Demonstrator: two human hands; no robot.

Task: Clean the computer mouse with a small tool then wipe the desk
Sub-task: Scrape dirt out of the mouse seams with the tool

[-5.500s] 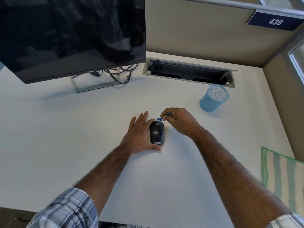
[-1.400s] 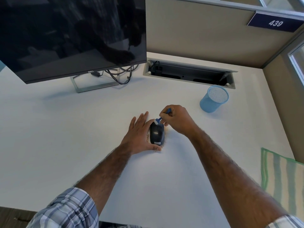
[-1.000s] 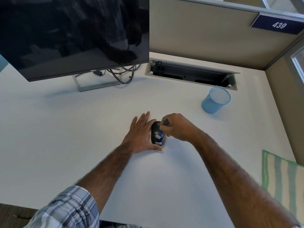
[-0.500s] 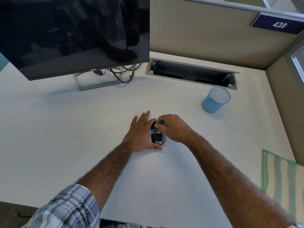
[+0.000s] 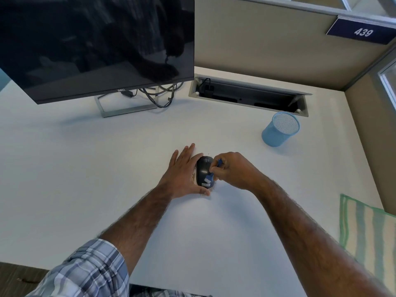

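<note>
**Brush moves from the nose of the mouse to its tail**

The small blue-handled brush with a white tip now works the near end of the black plastic computer mouse, just above its label; a little over a second ago it was at the far end, by the buttons. The right hand has come toward the person with it, its fingers pinching the handle.

The left hand has not shifted: its fingers lie straight and slightly spread along the mouse's left side, with the thumb across its near end to brace it.

The mouse sits mid-way across the white counter, ringed by fine brown specks. The brushing looks well advanced. The green-and-white striped cloth lies untouched at the right edge, so wiping is yet to come.
</note>
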